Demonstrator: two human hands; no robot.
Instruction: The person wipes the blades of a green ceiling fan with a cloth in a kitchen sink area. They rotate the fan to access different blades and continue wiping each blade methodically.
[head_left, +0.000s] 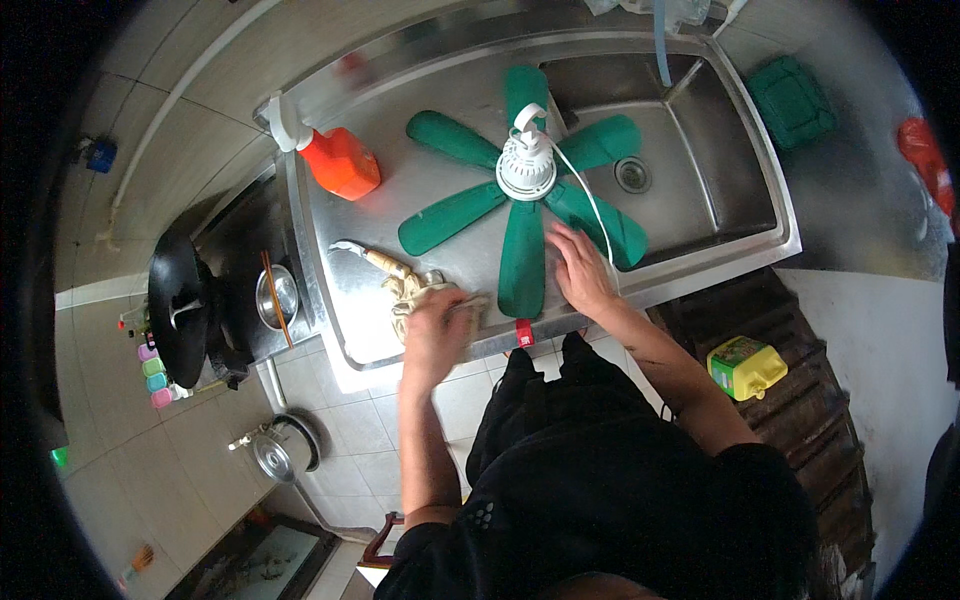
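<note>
A small hanging fan with a white motor housing (526, 169), a hook on top and several green blades (521, 259) lies on the steel sink counter. Some of its blades reach over the basin. My right hand (581, 274) is beside the near blade, fingers spread, holding nothing; the white cord (596, 206) passes close by. Motion blurs my left hand (439, 326), which is over a crumpled cream cloth (409, 292); whether its fingers grip the cloth is unclear. Beyond the cloth lies a curved-blade knife with a wooden handle (386, 262).
An orange spray bottle (341, 163) stands at the counter's left. The steel basin (682, 165) is at the right, below a hose (661, 45). Further left are a black wok (176, 300) and a metal bowl (276, 300) with chopsticks. A yellow jug (746, 367) is at lower right.
</note>
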